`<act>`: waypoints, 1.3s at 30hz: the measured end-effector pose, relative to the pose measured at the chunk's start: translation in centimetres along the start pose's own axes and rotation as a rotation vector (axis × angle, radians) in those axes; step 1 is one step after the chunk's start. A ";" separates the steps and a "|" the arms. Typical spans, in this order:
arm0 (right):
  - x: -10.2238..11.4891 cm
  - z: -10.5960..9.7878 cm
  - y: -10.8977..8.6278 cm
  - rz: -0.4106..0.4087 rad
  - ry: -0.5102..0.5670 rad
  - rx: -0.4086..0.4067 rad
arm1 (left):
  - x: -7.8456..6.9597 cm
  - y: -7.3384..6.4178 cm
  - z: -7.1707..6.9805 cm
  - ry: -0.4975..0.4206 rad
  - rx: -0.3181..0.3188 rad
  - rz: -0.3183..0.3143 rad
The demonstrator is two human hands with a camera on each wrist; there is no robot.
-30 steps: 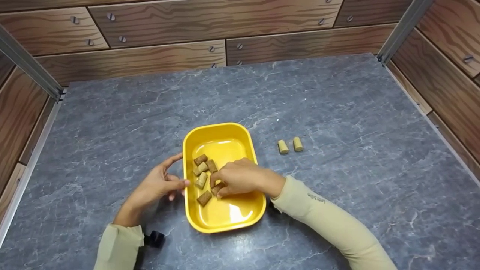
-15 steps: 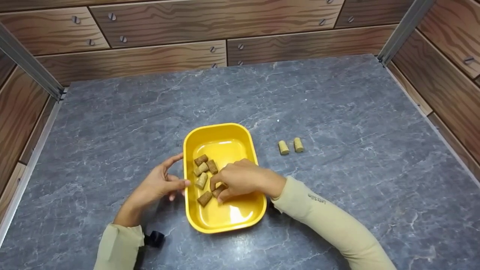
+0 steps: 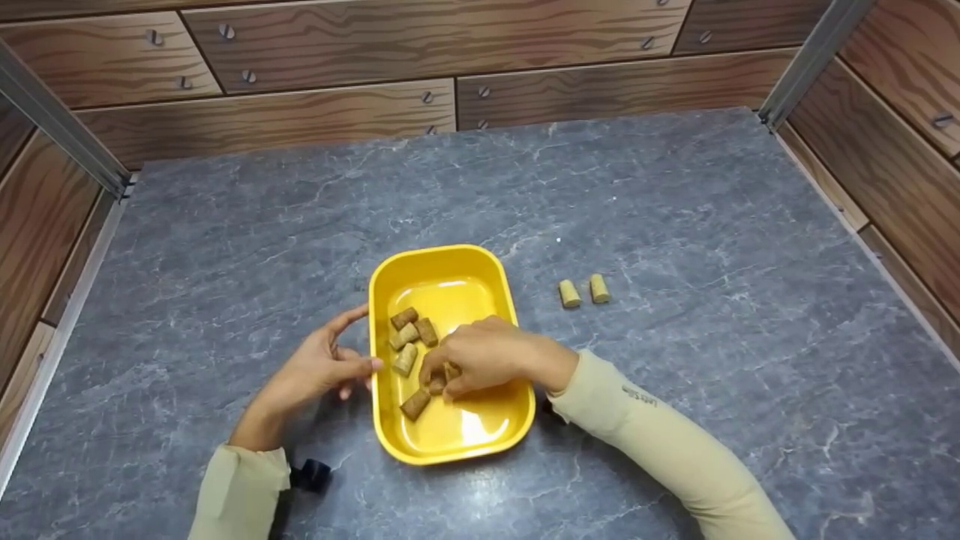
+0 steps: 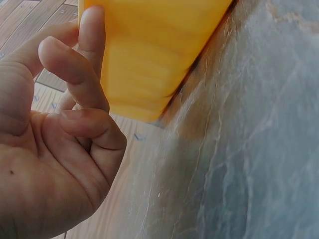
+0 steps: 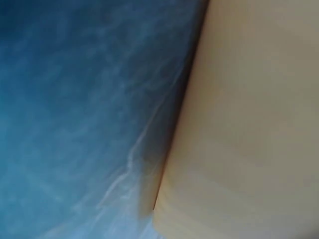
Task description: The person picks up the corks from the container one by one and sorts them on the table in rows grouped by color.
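A yellow tray point(image 3: 450, 446) stands on the table, with several corks inside along its left half. My left hand point(image 3: 319, 369) is at the tray's left wall, thumb tip on the rim and index fingertip against the outside. In the left wrist view the other fingers of this hand point(image 4: 75, 119) are loosely bent beside the yellow wall. My right hand point(image 3: 484, 358) reaches in over the right rim and holds a brown cork point(image 3: 437, 385) between thumb and fingers, partly hidden. Another brown cork point(image 3: 415, 405) lies right beside it; a pale cork point(image 3: 405, 360) is farther up.
Two pale corks, a left one point(image 3: 570, 294) and a right one point(image 3: 599, 289), stand on the grey marbled table point(image 3: 675, 225) right of the tray. Wood-patterned walls point(image 3: 337, 52) border the table. The right wrist view shows only the tray's outer wall point(image 5: 239, 124) and tabletop.
The brown cork nearest the front of the tray has shifted slightly forward and turned. My right fingers have moved a little around the cork they hold. The left hand keeps its place.
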State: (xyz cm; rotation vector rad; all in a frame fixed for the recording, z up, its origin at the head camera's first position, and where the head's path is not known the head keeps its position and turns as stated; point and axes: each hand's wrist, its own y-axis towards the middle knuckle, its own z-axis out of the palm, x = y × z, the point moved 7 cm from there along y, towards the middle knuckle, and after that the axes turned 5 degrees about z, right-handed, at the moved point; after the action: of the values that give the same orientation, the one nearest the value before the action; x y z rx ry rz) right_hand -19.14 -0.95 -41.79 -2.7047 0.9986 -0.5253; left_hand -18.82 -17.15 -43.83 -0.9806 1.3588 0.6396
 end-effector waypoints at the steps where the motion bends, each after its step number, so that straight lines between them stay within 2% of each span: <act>1: -0.1 -0.1 0.0 0.012 0.005 -0.005 | 0.0 0.1 0.0 0.001 0.000 0.000; 10: -0.4 -0.3 0.1 0.115 -0.034 -0.040 | 0.1 0.2 0.1 0.004 0.003 -0.006; 17: -0.3 -0.3 0.1 0.093 -0.021 -0.048 | 0.1 0.2 0.2 -0.004 0.007 0.001; 23: -0.5 -1.5 -0.9 0.077 0.039 -0.064 | 0.1 0.1 0.2 -0.005 0.001 -0.004; 28: -1.7 -3.3 -3.2 0.063 0.179 -0.131 | 0.1 0.0 0.1 0.016 0.001 -0.006; 31: -2.9 -4.1 -5.1 0.016 0.350 -0.167 | 0.1 0.1 0.1 0.032 0.000 -0.007; 36: -5.6 -4.2 -8.7 -0.055 0.639 -0.175 | 0.1 0.2 0.1 0.031 -0.001 -0.014; 39: -7.2 -3.9 -10.6 -0.044 0.685 -0.185 | 0.2 0.1 0.0 0.024 -0.006 -0.020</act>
State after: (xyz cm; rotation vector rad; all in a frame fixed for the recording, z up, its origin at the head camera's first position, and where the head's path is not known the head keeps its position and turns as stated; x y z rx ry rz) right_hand -19.63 11.41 -36.73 -2.7488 1.1747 -1.5019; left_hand -18.88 -17.13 -44.06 -1.0083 1.3672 0.6195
